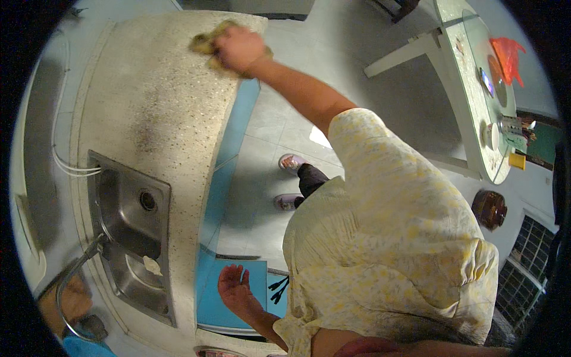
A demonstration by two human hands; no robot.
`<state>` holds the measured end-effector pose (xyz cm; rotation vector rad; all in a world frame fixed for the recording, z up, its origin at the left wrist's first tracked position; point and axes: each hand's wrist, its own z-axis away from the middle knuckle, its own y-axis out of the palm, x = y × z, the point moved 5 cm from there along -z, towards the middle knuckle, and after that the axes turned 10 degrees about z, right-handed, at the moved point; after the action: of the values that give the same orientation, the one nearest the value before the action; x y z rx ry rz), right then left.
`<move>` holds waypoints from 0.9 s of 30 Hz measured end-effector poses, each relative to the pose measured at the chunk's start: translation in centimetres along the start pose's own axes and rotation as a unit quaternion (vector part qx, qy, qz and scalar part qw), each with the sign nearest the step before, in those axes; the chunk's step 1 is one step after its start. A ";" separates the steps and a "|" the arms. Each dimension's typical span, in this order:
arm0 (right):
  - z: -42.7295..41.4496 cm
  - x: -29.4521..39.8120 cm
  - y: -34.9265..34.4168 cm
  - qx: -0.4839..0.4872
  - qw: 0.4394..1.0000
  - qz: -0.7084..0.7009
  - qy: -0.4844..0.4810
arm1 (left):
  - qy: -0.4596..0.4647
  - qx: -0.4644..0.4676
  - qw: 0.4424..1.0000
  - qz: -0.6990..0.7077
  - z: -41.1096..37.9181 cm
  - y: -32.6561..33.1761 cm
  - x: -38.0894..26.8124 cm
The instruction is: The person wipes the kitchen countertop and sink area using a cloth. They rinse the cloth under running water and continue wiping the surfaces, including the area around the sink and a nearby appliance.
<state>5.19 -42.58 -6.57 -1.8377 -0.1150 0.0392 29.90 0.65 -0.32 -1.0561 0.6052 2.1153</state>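
Note:
My right hand [238, 47], blurred, is closed on a crumpled yellowish-green cloth [204, 43] at the far end of a speckled stone countertop [178, 93]. Part of the cloth is hidden under the fingers. A dark stained patch lies on the countertop between the cloth and a steel double-bowl sink [167, 214]. My left hand [235, 285] hangs beside the counter's front edge, over the blue cabinet area, with fingers somewhat apart and nothing in it. A pale, crumpled piece [152, 265] lies in the sink's lower bowl in the picture.
A curved faucet [84, 259] rises at the sink's far side, and white tubing [55, 134] runs into the sink. Blue cabinet fronts [227, 143] line the counter. Behind me stands a table [455, 89] with a red plastic bag [507, 56], a phone [487, 81] and a white cup [491, 136].

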 end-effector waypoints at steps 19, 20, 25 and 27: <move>5.9 -15.2 -0.7 0.082 0.474 -0.831 0.281 | 0.027 0.051 0.997 0.042 1.9 -3.2 2.1; 5.3 -13.3 -1.8 0.094 0.454 -0.853 0.242 | 0.026 0.054 0.997 0.057 2.1 -3.7 2.2; 2.4 -1.8 -5.5 0.206 0.379 -0.893 0.126 | 0.058 0.015 0.997 0.054 2.8 -6.8 2.1; 1.4 4.3 -4.7 0.182 0.465 -0.856 0.131 | 0.047 -0.028 0.998 0.033 3.4 -8.3 2.3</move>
<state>9.03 -39.61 -2.24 -0.5409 -1.5376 -1.4987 33.44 9.13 -1.13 -1.1870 0.6371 2.1597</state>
